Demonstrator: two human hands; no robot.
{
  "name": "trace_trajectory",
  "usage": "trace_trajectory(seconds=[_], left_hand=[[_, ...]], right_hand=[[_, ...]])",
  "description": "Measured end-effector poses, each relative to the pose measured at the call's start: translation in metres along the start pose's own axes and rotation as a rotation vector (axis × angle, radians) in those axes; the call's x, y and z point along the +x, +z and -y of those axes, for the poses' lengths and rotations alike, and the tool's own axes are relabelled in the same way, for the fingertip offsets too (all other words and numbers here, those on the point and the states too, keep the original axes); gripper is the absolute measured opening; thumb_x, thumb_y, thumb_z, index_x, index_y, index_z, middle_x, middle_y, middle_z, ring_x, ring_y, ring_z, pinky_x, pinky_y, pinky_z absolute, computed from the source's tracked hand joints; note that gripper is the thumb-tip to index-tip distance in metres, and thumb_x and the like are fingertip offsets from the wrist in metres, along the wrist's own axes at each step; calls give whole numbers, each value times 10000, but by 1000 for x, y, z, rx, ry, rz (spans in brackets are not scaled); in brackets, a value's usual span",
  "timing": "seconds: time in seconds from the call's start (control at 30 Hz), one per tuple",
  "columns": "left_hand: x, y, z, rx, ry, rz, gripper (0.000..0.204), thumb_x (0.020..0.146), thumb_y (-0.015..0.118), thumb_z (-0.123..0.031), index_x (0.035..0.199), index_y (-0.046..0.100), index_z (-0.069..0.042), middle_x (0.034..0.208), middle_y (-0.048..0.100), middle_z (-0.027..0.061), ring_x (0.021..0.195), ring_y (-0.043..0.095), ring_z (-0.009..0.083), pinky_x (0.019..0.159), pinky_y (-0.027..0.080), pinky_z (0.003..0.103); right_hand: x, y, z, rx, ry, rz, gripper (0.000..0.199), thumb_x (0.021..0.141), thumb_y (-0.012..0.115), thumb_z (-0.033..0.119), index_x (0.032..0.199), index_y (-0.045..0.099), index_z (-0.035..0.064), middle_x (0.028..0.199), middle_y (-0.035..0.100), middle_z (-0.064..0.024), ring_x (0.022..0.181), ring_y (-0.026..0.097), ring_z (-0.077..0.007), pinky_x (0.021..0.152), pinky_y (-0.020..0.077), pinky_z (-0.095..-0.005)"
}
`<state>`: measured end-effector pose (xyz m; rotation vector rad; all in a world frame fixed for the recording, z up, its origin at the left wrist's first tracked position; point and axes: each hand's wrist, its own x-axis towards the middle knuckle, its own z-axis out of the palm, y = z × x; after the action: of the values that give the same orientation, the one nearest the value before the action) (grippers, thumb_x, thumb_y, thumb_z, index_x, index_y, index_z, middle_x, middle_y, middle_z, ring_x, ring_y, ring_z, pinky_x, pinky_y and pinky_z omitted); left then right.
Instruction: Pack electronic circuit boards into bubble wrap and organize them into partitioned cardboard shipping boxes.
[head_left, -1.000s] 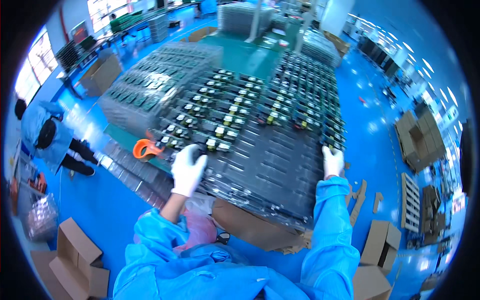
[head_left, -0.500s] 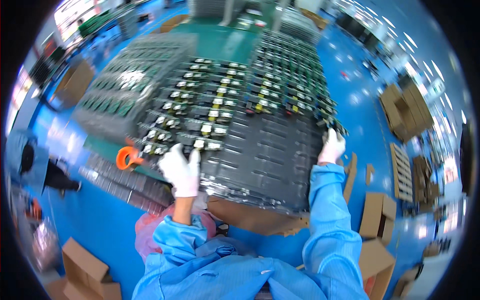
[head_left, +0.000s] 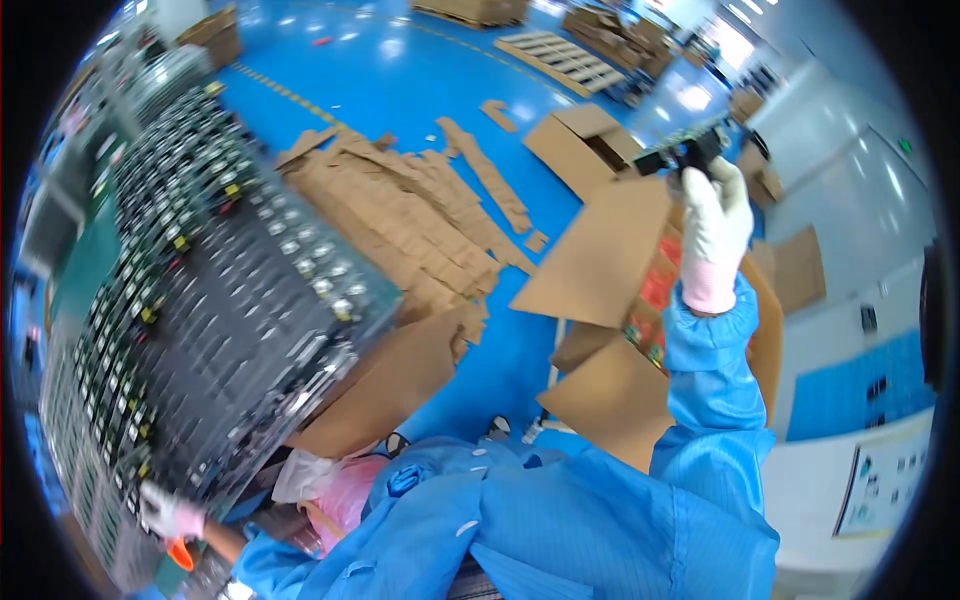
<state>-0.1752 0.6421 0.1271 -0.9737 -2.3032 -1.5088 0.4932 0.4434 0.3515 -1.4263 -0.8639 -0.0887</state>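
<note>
In my raised right hand (head_left: 718, 225), white-gloved, is a green circuit board (head_left: 690, 150) with black parts, gripped at its near side. That hand is above the open cardboard box (head_left: 590, 250) on the right, where red packing (head_left: 660, 275) and some green pieces show. My left hand (head_left: 165, 512), also gloved, is low at the left, at the near corner of the black tray (head_left: 250, 320). It is beside the rows of circuit boards (head_left: 105, 390); blur hides its fingers. Close below it is an orange ring-shaped thing (head_left: 180, 553).
Flattened cardboard (head_left: 400, 210) lies on the blue floor beyond the tray. Another open box (head_left: 580, 145) and a wooden pallet (head_left: 560, 62) stand farther off. A pink bag (head_left: 345, 500) hangs near my body. On the right is a white wall (head_left: 850, 350).
My view has turned right, from the tray to the cardboard box. My right hand has lifted a circuit board off the tray's right side and carried it over the box. My left hand stays by the tray.
</note>
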Motion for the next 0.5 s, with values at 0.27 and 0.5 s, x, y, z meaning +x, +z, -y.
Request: trace_trajectory(seconds=[0.27,0.5], left_hand=[[-81,-32,-142,-219,706,122,374,859,600,-289,1108,583,-11,1073,603,103,872,603,252,746,495,288],[-341,-56,-383,-1369,-14,1661,585,767,525,20,1322,350,-38,1014,544,101,668,475,102,679,440,219]], right_hand=[[-62,-278,-16,-424,327,-208,268,800,591,71,1035,530,-42,880,580,-91,736,510,-112,694,415,-206],[-138,-426,-87,-580,720,72,257,756,565,29,1005,530,-20,832,567,-78,715,497,-122,680,414,-213]])
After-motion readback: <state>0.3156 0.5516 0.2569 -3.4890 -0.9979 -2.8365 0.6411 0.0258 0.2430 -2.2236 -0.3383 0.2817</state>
